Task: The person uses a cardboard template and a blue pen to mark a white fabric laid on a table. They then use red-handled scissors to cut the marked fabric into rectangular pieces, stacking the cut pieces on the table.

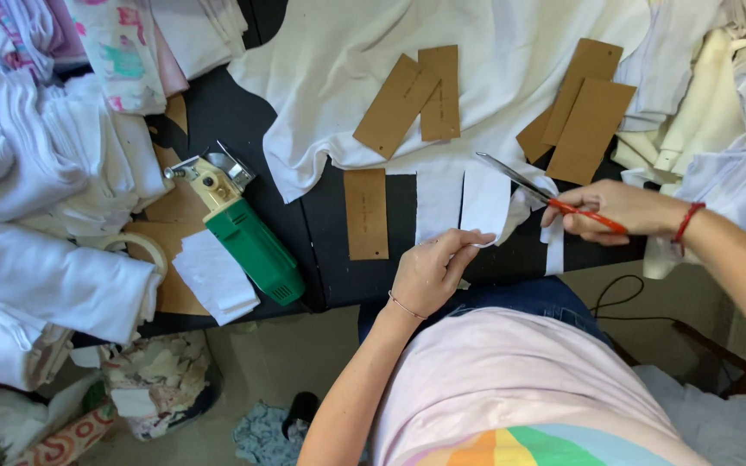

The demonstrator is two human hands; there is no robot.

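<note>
The right hand (pixel 619 209) is closed on the red handles of the scissors (pixel 539 192), blades pointing up and left over the white cloth strips (pixel 485 200). The left hand (pixel 429 272), nearer them, pinches one strip's lower end, just left of the blades.

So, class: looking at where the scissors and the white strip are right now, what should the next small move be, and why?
Probably close the scissors to carry the cut further along the white fabric. The right hand holds the red handles with the blades open over the cloth, while the left hand pinches the strip's near edge, so the strip looks steadied for a snip.
</note>
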